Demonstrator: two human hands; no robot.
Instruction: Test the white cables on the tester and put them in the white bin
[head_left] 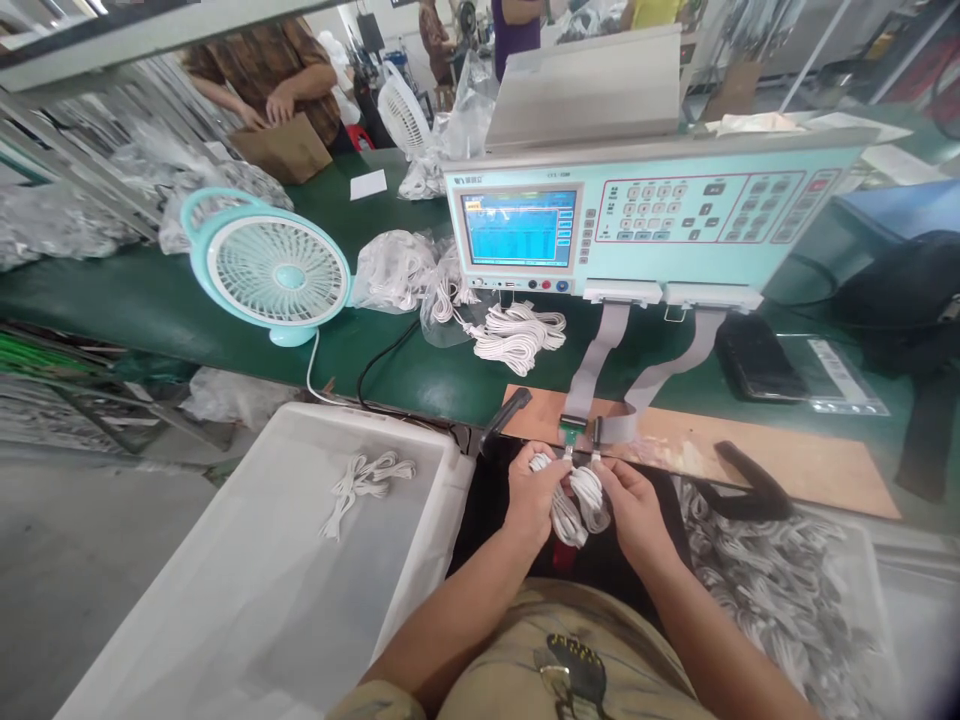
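A coiled white cable (577,505) hangs between my hands, with a plug at each end. My left hand (534,490) is closed on one plug, right at the small green connector board (574,432) on the wooden strip. The other plug is pinched by my right hand (630,497), close to the end of the second grey ribbon cable (619,428). Whether the plugs are fully seated I cannot tell. Both ribbon cables run up to the front of a light-blue tester (652,215) with a lit screen (516,230).
A white bin (405,440) with a few coiled cables stands at my left. Many cables fill a clear bin (862,600) at my right. On the green table (420,370) are a fan (281,270), a cable bundle (521,338) and a phone (761,360). A person handles a carton (285,150).
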